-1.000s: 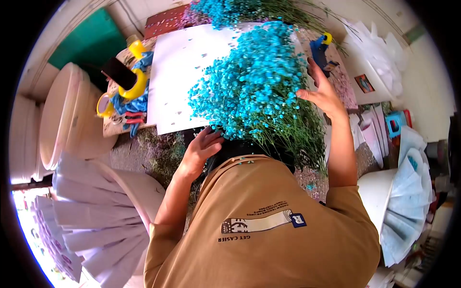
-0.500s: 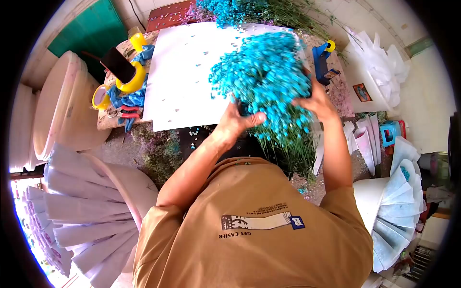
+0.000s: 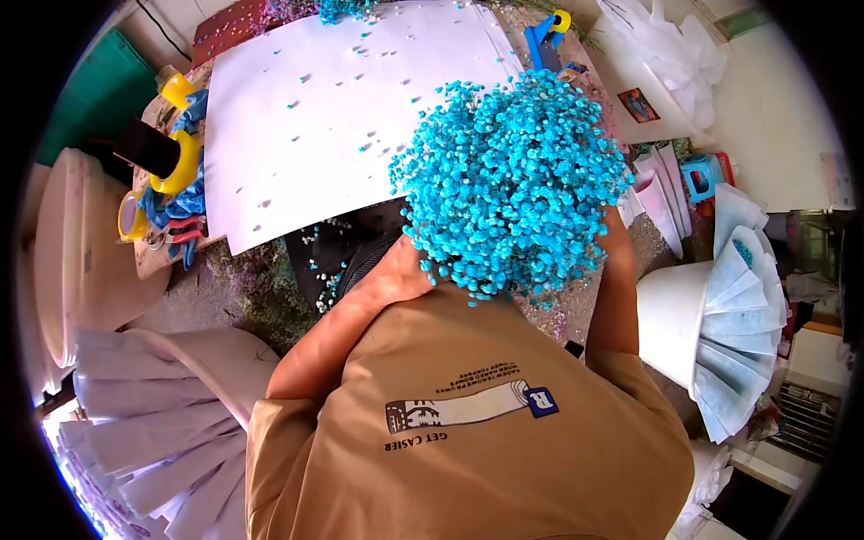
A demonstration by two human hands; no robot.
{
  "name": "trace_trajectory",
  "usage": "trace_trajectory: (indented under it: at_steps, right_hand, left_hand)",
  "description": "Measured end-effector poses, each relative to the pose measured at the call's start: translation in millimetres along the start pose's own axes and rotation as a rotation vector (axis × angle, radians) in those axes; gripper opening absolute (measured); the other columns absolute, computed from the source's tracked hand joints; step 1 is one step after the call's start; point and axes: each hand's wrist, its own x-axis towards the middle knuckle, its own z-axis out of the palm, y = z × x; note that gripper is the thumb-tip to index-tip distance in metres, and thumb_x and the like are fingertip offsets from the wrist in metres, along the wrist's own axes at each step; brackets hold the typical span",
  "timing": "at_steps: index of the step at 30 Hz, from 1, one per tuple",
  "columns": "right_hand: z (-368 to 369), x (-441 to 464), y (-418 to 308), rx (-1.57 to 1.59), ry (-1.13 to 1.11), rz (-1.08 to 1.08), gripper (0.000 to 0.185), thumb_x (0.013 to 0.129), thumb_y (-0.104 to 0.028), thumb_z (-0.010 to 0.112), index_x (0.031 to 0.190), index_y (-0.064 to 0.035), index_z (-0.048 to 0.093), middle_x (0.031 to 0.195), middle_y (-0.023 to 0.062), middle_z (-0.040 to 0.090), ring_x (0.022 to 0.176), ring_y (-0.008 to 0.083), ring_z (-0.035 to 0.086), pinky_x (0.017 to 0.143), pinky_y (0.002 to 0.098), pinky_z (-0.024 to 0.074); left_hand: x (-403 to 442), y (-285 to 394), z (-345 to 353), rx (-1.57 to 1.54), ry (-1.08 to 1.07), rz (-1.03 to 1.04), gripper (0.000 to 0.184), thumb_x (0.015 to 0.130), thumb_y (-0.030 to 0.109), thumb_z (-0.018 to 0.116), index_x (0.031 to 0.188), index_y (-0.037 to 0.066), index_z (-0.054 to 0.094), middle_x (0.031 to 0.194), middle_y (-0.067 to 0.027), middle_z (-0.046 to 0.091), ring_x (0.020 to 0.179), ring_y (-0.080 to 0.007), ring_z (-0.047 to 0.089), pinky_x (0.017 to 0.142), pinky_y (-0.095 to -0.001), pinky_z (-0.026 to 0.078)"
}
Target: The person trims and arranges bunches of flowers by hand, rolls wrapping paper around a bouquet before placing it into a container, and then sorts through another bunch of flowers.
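Note:
A dense round bunch of small turquoise flowers is upright in front of my shirt, its heads facing the camera and its stems hidden below. My left hand is at the bunch's lower left edge, with its fingers tucked out of sight under the blooms. Behind the right edge of the flowers, my right hand is almost wholly covered; only a part near the wrist shows. White paper sheets lie on the table beyond, dotted with loose petals.
On the table's left are yellow tape rolls, a dark phone and red-handled cutters. A blue tape dispenser stands at the back right. Buckets with wrapped cones flank me.
Both hands have drawn the turquoise bunch toward my body, and its heads now face up in a round dome. The view has shifted, so the table appears further left and up.

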Motion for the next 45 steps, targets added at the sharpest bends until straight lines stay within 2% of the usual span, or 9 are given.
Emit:
trace_trajectory:
  at_steps: [7,11,14,24,30,34,37,42,45]
  right_hand:
    - [1,-21,16,-0.405,0.032,-0.276,0.044,0.08,-0.014,0.073,0.121,-0.0044,0.065,0.123,0.017,0.066,0.115,0.0382,0.061,0.099,0.0451,0.0473]
    - [2,-27,45,-0.506,0.042,-0.271,0.04,0.082,-0.019,0.071,0.12,-0.0067,0.066,0.122,0.0166,0.066,0.115,0.0407,0.06,0.099,0.0484,0.0468]
    - [-4,-28,91,-0.584,0.083,-0.332,0.039,0.083,-0.019,0.07,0.12,-0.0075,0.067,0.123,0.0159,0.066,0.114,0.0408,0.06,0.099,0.0492,0.0464]
    - [-10,-36,110,-0.72,0.01,-0.263,0.04,0.082,-0.019,0.069,0.12,-0.0078,0.067,0.129,0.0162,0.063,0.12,0.0411,0.055,0.104,0.0497,0.0413]
    - [-6,-32,93,-0.4,0.016,-0.084,0.04,0.082,-0.02,0.069,0.12,-0.0073,0.067,0.131,0.0156,0.062,0.12,0.0413,0.054,0.104,0.0499,0.0409]
    - [-6,-32,82,-0.385,0.045,-0.124,0.044,0.082,-0.022,0.069,0.124,-0.0092,0.065,0.135,0.0163,0.059,0.124,0.043,0.05,0.104,0.0506,0.0412]
    - [-9,-30,99,-0.483,0.057,-0.118,0.047,0.082,-0.023,0.069,0.127,-0.0099,0.063,0.137,0.0167,0.057,0.123,0.0426,0.051,0.104,0.0502,0.0414]
    - [-11,-33,102,-0.523,0.067,-0.133,0.05,0.085,-0.029,0.068,0.132,-0.0137,0.06,0.143,0.0181,0.051,0.125,0.0425,0.051,0.101,0.05,0.0455]
    - [-11,-32,105,-0.561,0.077,-0.079,0.054,0.085,-0.032,0.069,0.135,-0.0165,0.058,0.146,0.0191,0.047,0.127,0.0428,0.05,0.099,0.0513,0.0479]
  left_hand:
    - [-18,-4,-25,0.344,-0.106,0.063,0.052,0.07,0.005,0.064,0.122,0.0,0.059,0.122,-0.0226,0.06,0.116,-0.0437,0.053,0.103,-0.0508,0.039]
    - [-20,21,-45,0.501,0.234,-0.039,0.016,0.081,0.002,0.063,0.097,-0.003,0.067,0.089,-0.0193,0.067,0.086,-0.0367,0.067,0.075,-0.0423,0.053]
    - [-10,65,-51,0.357,0.342,-0.054,0.014,0.087,0.008,0.067,0.097,-0.002,0.068,0.086,-0.0157,0.066,0.074,-0.0284,0.064,0.069,-0.0359,0.051]
    - [19,71,-25,0.424,0.235,0.067,0.005,0.083,0.004,0.068,0.085,0.001,0.068,0.081,-0.0136,0.059,0.078,-0.0318,0.061,0.069,-0.0397,0.049]
    - [12,64,-27,0.195,0.227,-0.005,0.007,0.085,0.001,0.063,0.092,0.0,0.06,0.086,-0.0107,0.057,0.079,-0.0254,0.058,0.072,-0.0353,0.047]
    - [15,62,-40,-0.763,0.333,-0.082,0.008,0.089,-0.001,0.05,0.093,0.006,0.053,0.093,-0.0049,0.058,0.076,-0.012,0.049,0.071,-0.0262,0.041]
    - [16,75,-50,-0.841,0.33,-0.112,0.011,0.088,-0.002,0.049,0.094,0.006,0.055,0.088,-0.0059,0.059,0.071,-0.0106,0.049,0.066,-0.0244,0.04]
    - [10,84,-33,-0.283,0.08,-0.153,0.011,0.091,0.004,0.055,0.094,0.002,0.065,0.073,0.0014,0.054,0.059,-0.0036,0.039,0.05,-0.0232,0.029]
    - [10,89,-19,0.183,0.134,-0.098,0.011,0.089,0.006,0.062,0.096,0.003,0.069,0.074,-0.0052,0.058,0.062,-0.015,0.056,0.057,-0.0324,0.045]
